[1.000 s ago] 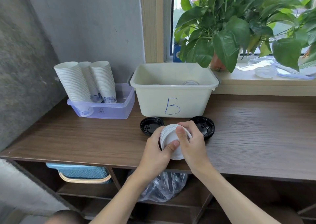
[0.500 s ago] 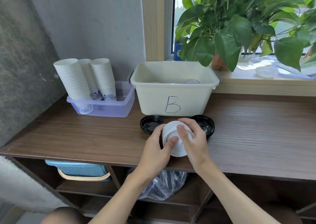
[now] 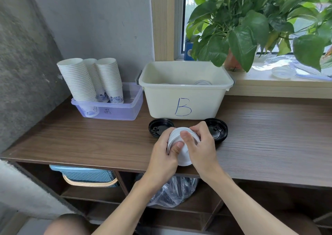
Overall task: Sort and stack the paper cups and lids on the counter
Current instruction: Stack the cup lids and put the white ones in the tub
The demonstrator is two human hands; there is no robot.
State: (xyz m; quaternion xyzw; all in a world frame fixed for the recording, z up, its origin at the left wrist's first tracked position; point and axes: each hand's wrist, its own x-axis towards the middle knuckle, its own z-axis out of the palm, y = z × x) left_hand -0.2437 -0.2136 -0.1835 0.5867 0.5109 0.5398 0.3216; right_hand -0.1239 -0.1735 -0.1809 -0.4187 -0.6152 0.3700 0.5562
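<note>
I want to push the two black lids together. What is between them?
Head view: the stack of white cups, gripped by left hand and right hand, sits between left black lid and right black lid.

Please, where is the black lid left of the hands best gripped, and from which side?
I would pinch the black lid by its rim at the left edge, coming from above-left. It lies flat on the counter, so only the rim gives purchase; bin B stands close behind it, and the left hand, gripping the white cups, covers its near right edge.
</note>
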